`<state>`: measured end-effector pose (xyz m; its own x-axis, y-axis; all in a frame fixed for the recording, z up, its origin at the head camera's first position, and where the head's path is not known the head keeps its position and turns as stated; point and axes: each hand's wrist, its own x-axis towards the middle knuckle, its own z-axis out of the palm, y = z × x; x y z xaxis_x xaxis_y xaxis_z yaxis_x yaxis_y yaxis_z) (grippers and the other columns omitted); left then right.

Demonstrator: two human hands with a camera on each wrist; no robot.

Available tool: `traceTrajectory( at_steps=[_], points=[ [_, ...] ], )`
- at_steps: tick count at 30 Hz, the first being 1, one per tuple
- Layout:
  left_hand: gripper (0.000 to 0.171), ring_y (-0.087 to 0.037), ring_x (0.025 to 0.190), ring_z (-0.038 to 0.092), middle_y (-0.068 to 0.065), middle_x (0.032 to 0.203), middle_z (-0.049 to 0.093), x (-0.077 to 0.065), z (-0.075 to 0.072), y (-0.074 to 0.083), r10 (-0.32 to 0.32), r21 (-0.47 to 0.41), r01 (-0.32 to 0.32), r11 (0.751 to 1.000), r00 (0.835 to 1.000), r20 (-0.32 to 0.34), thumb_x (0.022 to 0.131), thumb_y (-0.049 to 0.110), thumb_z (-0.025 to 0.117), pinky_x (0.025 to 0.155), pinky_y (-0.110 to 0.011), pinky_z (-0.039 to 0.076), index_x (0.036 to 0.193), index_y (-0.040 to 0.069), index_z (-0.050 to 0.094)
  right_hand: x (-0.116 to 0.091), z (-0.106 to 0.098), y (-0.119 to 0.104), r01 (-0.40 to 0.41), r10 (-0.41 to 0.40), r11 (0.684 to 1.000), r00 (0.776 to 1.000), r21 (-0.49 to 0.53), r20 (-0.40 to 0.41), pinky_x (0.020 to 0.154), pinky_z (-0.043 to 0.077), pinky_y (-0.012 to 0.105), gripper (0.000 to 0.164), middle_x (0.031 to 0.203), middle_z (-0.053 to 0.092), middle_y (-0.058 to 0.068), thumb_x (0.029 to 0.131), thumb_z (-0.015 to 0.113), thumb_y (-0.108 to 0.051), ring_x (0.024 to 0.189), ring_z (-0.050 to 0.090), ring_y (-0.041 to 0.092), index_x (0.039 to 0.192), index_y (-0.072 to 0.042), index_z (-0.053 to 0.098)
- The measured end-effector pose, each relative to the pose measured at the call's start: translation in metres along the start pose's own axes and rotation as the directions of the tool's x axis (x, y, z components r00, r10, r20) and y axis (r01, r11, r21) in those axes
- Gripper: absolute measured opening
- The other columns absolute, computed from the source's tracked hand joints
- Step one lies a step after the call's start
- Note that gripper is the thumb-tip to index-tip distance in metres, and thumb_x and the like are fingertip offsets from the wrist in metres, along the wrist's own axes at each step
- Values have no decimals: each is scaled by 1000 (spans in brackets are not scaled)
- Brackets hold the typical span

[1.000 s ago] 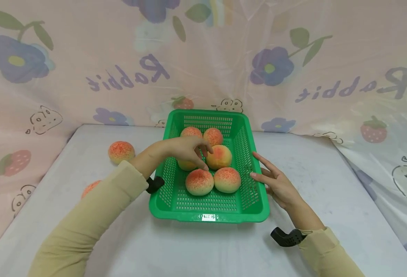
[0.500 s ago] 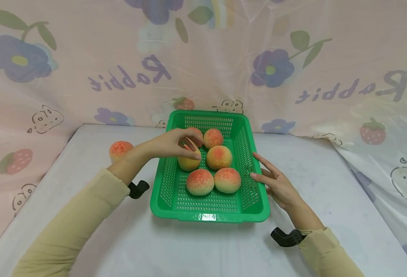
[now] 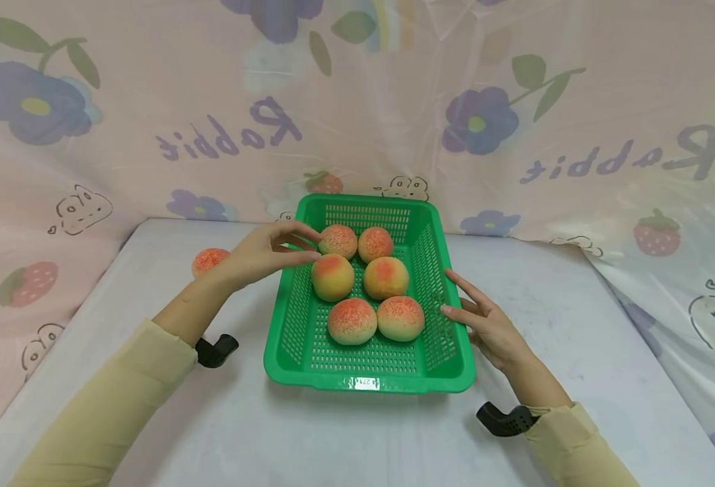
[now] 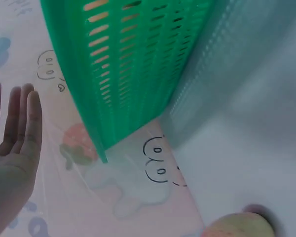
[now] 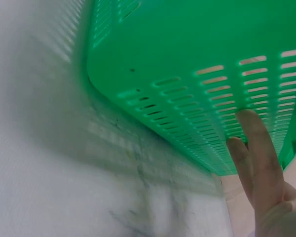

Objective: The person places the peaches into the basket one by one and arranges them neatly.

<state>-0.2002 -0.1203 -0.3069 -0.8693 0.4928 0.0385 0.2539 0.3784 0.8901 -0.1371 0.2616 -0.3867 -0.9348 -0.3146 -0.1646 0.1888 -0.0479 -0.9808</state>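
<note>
A green plastic basket (image 3: 369, 383) stands on the white table with several peaches in it. Two speckled peaches lie at its back, two yellow-orange ones, such as this left peach (image 3: 333, 279), in the middle, and two speckled ones in front, including the front right peach (image 3: 400, 318). My left hand (image 3: 262, 253) hovers by the basket's left rim, fingers extended and holding nothing; its fingers also show in the left wrist view. My right hand (image 3: 494, 331) touches the basket's right side, with straight fingers (image 5: 260, 153) against the outer slotted wall.
Another speckled peach (image 3: 208, 261) lies on the table (image 3: 534, 284) left of the basket, partly behind my left wrist. A patterned cloth (image 3: 357, 101) hangs behind and beside the table. Black curved pieces (image 3: 506, 419) stick out at both wrists.
My left hand has moved left from over the basket's middle to its left rim, uncovering the peaches there. The right hand and basket have stayed put. The forearm hides the lower left peach seen earlier.
</note>
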Motion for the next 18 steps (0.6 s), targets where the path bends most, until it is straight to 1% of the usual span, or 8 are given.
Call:
traceTrajectory(
  at_steps=[4, 6, 7, 9, 12, 14, 18],
  points=[
    [37, -26, 116, 56, -9, 130, 55, -7, -6, -8, -31, -39, 28, 999, 997, -66, 91, 25, 67, 96, -43, 46, 124, 9, 59, 0, -1, 1, 4, -4, 1000, 1000, 2, 5, 73, 57, 32, 69, 132, 49, 5, 97, 56, -8, 94, 67, 15, 153, -31, 23],
    [39, -28, 117, 56, -11, 132, 54, -11, -11, -12, -47, -60, 40, 997, 993, -111, 91, 24, 67, 97, -44, 45, 124, 6, 58, 0, 0, 0, 5, -5, 1000, 1000, 0, 6, 73, 57, 32, 69, 132, 49, 5, 97, 56, -8, 94, 67, 14, 153, -31, 23],
    [40, -28, 118, 55, -10, 133, 53, -13, -13, -14, -59, -66, 51, 997, 989, -136, 91, 25, 67, 99, -44, 45, 125, 6, 58, 0, 0, 0, 5, -5, 1000, 1000, -1, 6, 73, 57, 32, 69, 131, 50, 5, 97, 56, -8, 94, 67, 15, 153, -31, 23],
    [41, -27, 121, 53, -9, 134, 53, -17, -18, -19, -76, -52, 68, 996, 978, -192, 90, 28, 68, 102, -44, 42, 125, 8, 58, 0, 0, 0, 5, -5, 1000, 1000, -1, 6, 74, 57, 33, 70, 130, 50, 5, 97, 56, -7, 94, 67, 15, 153, -31, 22],
    [43, -28, 127, 48, -8, 133, 53, -21, -25, -26, -102, -25, 99, 995, 959, -263, 89, 33, 68, 106, -45, 37, 125, 11, 59, 0, 1, -1, 3, -3, 1000, 1000, 2, 6, 74, 57, 33, 70, 130, 51, 5, 97, 56, -7, 94, 67, 14, 153, -30, 22],
    [44, -29, 130, 45, -9, 134, 52, -23, -30, -31, -108, 11, 117, 993, 949, -296, 89, 36, 68, 109, -46, 33, 125, 12, 59, -1, 1, -1, 1, -1, 1000, 1000, 7, 6, 73, 57, 32, 70, 130, 51, 4, 96, 56, -7, 94, 67, 14, 153, -31, 23],
    [48, -32, 133, 39, -12, 141, 47, -26, -37, -39, -129, 34, 149, 988, 934, -334, 89, 38, 67, 111, -49, 29, 127, 10, 58, -1, 1, -1, 2, -2, 1000, 1000, 18, 8, 74, 57, 32, 70, 129, 52, 4, 96, 56, -7, 94, 67, 14, 153, -30, 22]
  ],
)
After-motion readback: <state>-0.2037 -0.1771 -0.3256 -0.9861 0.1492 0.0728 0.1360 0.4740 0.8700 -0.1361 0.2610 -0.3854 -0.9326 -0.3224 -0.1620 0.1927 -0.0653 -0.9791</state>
